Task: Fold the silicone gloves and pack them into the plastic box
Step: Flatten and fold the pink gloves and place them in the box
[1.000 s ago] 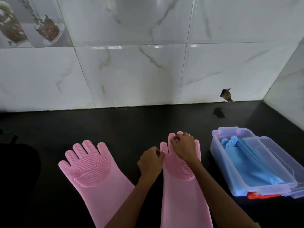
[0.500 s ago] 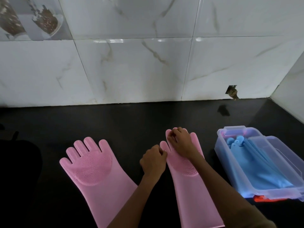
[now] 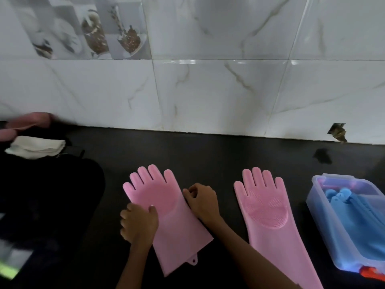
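Note:
Two pink silicone gloves lie flat, palm up, on the black counter. The left pink glove [image 3: 173, 224] has my left hand [image 3: 138, 224] gripping its left edge with the thumb on top. My right hand [image 3: 201, 200] pinches its right edge near the little finger. The right pink glove [image 3: 268, 215] lies untouched beside my right forearm. A clear plastic box [image 3: 318, 222] at the far right holds blue gloves [image 3: 358, 222].
A tiled marble wall [image 3: 208, 90] runs along the back of the counter. At the left lie a white folded cloth [image 3: 35, 148], a pink item [image 3: 27, 122] and a dark bag or cloth [image 3: 48, 195]. Something orange [image 3: 373, 273] shows under the box.
Both hands left the right pink glove and moved over to the left one, now holding its two edges. The camera view swung left.

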